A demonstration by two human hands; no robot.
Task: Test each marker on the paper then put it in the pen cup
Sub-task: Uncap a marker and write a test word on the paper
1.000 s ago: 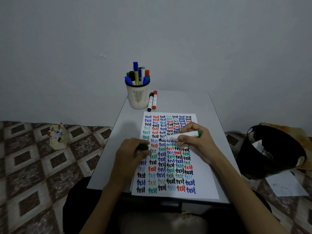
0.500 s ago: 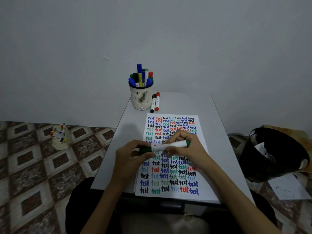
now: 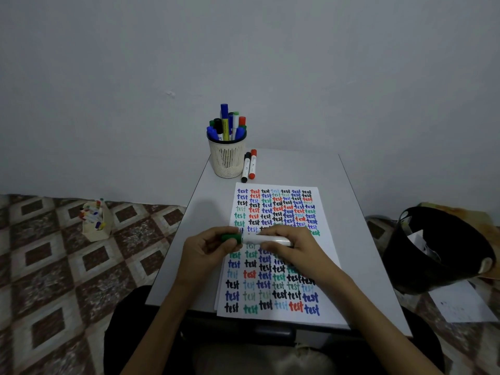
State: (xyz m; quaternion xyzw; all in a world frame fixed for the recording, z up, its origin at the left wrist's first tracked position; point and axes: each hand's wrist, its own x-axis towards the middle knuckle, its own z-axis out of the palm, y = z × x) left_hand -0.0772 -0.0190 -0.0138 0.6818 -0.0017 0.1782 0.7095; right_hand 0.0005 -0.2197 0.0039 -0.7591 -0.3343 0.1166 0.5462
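Over the middle of the paper (image 3: pixel 259 285), the green marker (image 3: pixel 257 239) lies level, long axis running side to side, parallel to the near edge of the table (image 3: pixel 297 169). Now the left hand (image 3: pixel 208 253) pinches the green cap (image 3: pixel 231 237) and the right hand (image 3: pixel 292 250) grips the white barrel. Up at the far left corner stands the pen cup (image 3: pixel 227 161), ahead of the left hand, which I'd call the nearer one.

Left forearm (image 3: pixel 162 320) and right forearm (image 3: pixel 373 312) bare; dark clothing (image 3: pixel 127 334) at the lap
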